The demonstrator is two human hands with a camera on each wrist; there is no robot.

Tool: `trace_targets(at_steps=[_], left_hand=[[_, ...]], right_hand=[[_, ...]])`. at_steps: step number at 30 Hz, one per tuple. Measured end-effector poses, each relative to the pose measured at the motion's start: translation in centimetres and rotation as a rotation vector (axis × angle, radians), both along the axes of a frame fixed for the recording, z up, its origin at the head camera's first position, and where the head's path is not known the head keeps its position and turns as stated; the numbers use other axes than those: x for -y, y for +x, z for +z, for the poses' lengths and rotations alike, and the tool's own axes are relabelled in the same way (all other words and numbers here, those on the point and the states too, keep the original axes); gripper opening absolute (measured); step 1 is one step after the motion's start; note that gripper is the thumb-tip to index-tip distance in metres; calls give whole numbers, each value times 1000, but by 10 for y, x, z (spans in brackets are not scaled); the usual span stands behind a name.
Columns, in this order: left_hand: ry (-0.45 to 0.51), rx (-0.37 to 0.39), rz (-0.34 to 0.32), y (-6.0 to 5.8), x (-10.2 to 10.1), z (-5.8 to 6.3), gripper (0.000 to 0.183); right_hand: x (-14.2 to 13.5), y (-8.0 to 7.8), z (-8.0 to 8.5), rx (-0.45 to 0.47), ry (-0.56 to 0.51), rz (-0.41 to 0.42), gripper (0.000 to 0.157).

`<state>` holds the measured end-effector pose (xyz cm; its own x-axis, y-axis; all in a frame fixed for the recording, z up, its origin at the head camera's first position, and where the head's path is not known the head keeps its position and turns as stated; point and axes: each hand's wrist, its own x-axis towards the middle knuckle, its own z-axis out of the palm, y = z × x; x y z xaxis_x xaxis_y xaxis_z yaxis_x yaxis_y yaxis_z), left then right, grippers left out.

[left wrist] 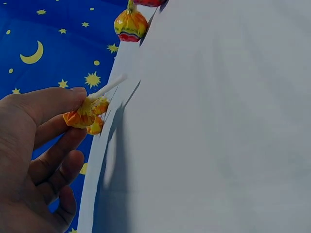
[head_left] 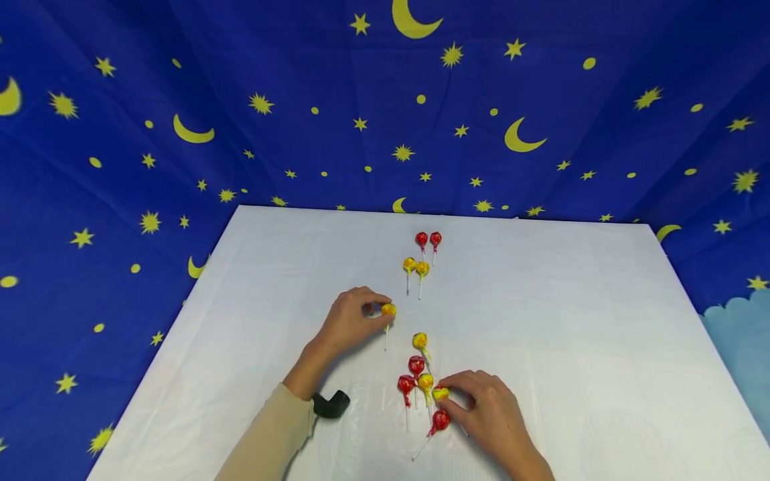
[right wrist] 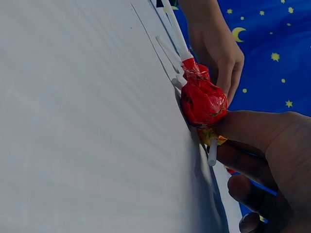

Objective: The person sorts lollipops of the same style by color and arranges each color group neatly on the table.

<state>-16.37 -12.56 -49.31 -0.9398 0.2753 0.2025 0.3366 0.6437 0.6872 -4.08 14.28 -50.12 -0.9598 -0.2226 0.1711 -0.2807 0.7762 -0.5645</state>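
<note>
In the head view my left hand (head_left: 351,321) pinches a yellow lollipop (head_left: 389,310) between thumb and forefinger, its white stick pointing toward me. The left wrist view shows the same lollipop (left wrist: 80,119) under the thumb, the other fingers loosely bent. My right hand (head_left: 490,414) holds another yellow lollipop (head_left: 441,393) by its head, at the right side of a loose group. A red lollipop (head_left: 441,419) lies just in front of those fingertips and partly hides the held one in the right wrist view. Beside them are a yellow lollipop (head_left: 426,382) and a red lollipop (head_left: 406,383).
Farther back on the white table (head_left: 571,321) lie two red lollipops (head_left: 436,238) side by side, then two yellow lollipops (head_left: 423,268) nearer me. A black curved object (head_left: 332,405) shows by the left sleeve. A blue star-patterned cloth (head_left: 337,80) hangs behind the table.
</note>
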Motion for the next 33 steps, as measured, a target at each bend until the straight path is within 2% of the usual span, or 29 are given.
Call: trace_targets(at_steps=[8, 21, 28, 33], left_hand=[[-26, 1, 12, -14, 2, 5, 25], [-66, -12, 17, -44, 6, 14, 27], [-109, 2, 26, -52, 4, 14, 28], [-105, 1, 36, -58, 0, 15, 28]], right_hand=[[-1, 0, -1, -19, -11, 7, 24], [0, -1, 0, -17, -17, 7, 22], [0, -1, 1, 0, -15, 6, 22], [0, -1, 1, -8, -20, 5, 22]])
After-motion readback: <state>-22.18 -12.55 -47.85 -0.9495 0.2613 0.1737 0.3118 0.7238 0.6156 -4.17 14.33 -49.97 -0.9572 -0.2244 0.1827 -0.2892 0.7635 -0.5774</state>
